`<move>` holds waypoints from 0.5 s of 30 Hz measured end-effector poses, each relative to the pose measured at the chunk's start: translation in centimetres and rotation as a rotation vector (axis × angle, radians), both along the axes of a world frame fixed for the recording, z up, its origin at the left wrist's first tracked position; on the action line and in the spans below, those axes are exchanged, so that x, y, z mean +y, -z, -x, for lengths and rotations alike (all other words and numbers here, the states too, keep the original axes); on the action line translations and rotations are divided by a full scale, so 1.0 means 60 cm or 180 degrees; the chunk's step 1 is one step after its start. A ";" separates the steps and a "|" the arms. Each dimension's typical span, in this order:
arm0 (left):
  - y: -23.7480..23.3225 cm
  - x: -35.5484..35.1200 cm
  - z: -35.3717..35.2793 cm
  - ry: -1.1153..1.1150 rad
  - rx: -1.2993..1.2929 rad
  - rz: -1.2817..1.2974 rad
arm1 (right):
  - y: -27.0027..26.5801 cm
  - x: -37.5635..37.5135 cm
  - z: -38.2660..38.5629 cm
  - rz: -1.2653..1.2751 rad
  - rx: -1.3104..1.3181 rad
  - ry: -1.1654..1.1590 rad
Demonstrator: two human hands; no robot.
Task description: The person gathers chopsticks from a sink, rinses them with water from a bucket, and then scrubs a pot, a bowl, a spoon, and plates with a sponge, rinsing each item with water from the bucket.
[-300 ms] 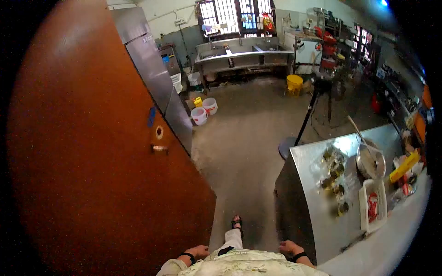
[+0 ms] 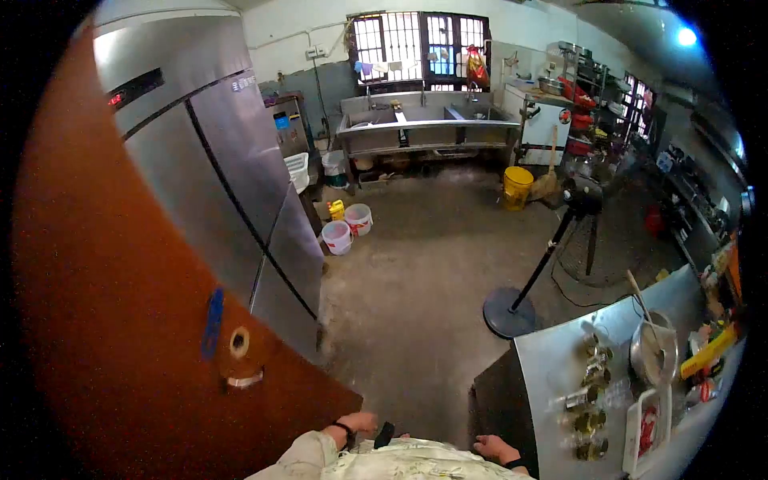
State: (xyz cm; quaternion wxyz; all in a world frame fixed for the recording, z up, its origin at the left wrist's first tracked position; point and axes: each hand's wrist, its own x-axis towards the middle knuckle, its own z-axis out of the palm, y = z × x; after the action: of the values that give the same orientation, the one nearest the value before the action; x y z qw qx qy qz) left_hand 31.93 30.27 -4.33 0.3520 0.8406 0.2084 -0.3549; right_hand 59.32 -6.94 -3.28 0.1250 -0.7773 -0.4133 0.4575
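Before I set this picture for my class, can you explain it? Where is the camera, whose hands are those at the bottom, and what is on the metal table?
No machine here. The one view comes from a camera worn on a person's head, looking forward and down through a wide lens that bends the edges. At the bottom are that person's own left hand and right hand; neither holds anything visible. The left hand is beside a brown wooden door, with a steel refrigerator beyond. The right hand is near a steel table. On the table stand a row of jars, a metal pot with a utensil handle sticking out, and a white tray with something red in it. Farther off are a pedestal fan and a steel sink under the windows.
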 end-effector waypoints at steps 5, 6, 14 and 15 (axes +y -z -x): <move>0.000 0.107 -0.108 -0.0131 -0.0025 0.0084 | -0.064 0.119 -0.016 0.0278 0.0417 0.0060; 0.071 0.081 -0.091 -0.0120 0.0055 0.0313 | -0.013 0.113 -0.013 0.0544 0.0677 0.0012; 0.068 0.381 -0.235 -0.0515 0.0627 0.0079 | 0.033 0.472 -0.359 0.0686 0.0355 -0.0424; 0.084 0.414 -0.224 -0.0582 0.0602 0.0064 | 0.037 0.515 -0.403 0.0634 0.0080 -0.0384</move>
State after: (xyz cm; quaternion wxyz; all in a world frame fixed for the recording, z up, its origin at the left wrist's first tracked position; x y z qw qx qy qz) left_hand 45.38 55.12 -9.36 0.3701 0.7774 0.3129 -0.4011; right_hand 83.50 23.94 -5.48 0.0245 -0.7538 -0.4102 0.5127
